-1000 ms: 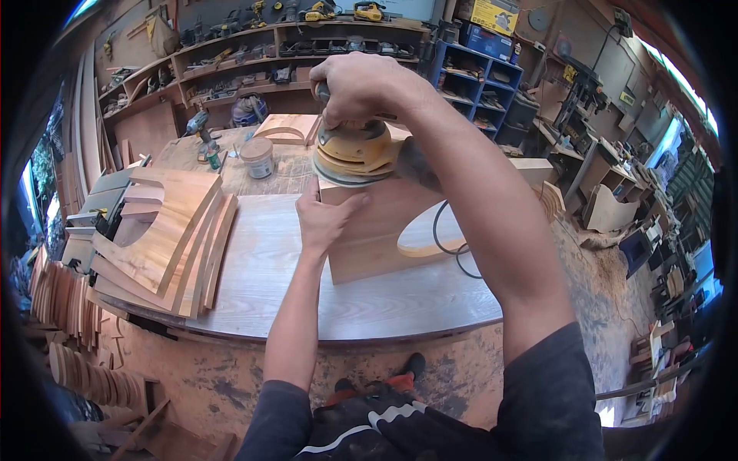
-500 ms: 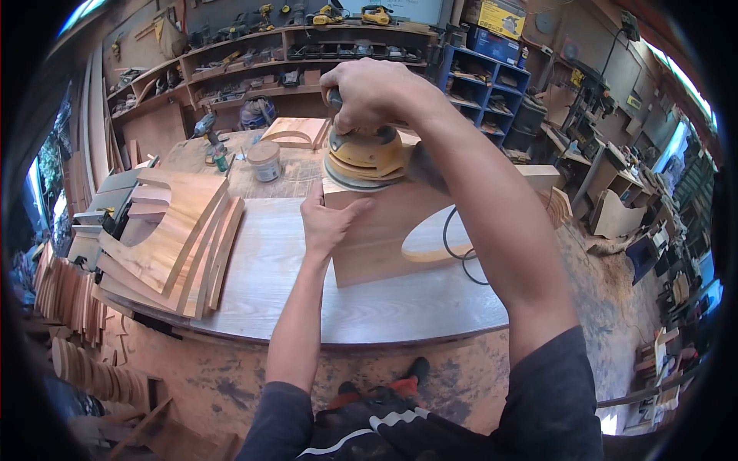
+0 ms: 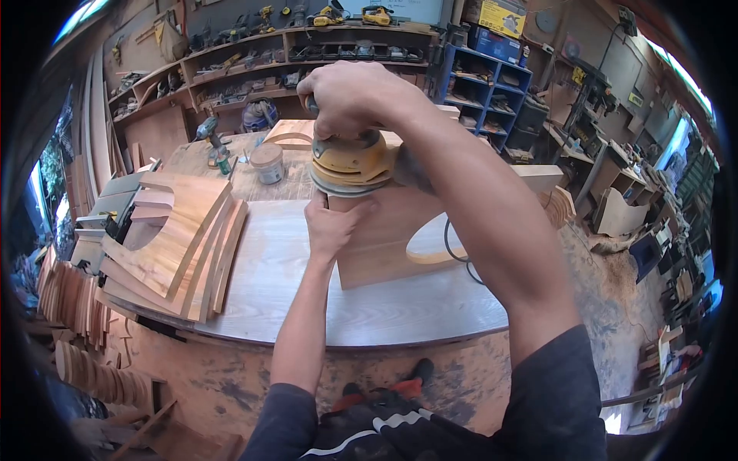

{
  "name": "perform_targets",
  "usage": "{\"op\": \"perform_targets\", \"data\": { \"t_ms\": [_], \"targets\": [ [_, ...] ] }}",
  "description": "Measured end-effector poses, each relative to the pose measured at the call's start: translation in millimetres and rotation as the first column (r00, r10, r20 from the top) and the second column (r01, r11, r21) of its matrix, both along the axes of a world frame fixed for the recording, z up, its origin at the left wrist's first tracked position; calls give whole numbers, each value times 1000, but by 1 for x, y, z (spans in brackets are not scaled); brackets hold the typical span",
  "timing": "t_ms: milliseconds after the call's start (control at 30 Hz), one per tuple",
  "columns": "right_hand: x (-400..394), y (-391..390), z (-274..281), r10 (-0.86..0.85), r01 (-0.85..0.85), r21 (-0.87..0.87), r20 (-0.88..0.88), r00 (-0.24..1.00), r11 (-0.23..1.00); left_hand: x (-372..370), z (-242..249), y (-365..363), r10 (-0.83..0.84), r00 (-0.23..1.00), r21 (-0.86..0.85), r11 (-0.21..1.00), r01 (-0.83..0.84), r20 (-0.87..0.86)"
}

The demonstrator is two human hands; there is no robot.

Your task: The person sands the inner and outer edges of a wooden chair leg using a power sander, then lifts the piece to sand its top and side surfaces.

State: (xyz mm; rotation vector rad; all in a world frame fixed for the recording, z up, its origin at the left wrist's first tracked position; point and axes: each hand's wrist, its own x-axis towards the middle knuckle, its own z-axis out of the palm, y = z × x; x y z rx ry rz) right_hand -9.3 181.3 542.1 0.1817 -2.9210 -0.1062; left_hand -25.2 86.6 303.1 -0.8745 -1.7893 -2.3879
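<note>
A woodworker's right hand point(image 3: 350, 96) holds a clenched grip on a yellow orbital sander point(image 3: 348, 163), its pad pressed to the top edge of a cut-out wooden panel point(image 3: 384, 234) standing upright on the tabletop point(image 3: 269, 284), while the left hand point(image 3: 332, 223) braces the panel's near face, fingers spread flat. The edge should come cleanest with the pad kept level, pressure light and the panel firmly steadied. Against half a second earlier, the sander sits further left along the edge, nearer the corner above the bracing hand.

One yellow sander point(image 3: 350, 163), one upright wooden panel point(image 3: 384, 238), one lidded tub point(image 3: 269, 162), one cordless drill point(image 3: 212, 136), two hands.
</note>
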Motion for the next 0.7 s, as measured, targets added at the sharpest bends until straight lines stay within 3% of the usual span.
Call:
{"op": "perform_targets", "data": {
  "t_ms": [333,400,533,700],
  "targets": [
    [-1,-3,3,4,-4,5,47,999,1000,-2,-1,-1,5,1000,-48,999,-5,3],
    [3,5,-1,-2,1,-15,-22,1000,1000,-3,-2,1,8,999,22,1000,-7,-53],
    [4,27,-2,-22,22,-5,-41,999,1000,-4,-3,1,-10,999,-18,1000,9,-50],
    [17,46,4,-126,126,1,50,991,992,-2,-5,2,-51,998,30,998,52,-40]
  ]
}}
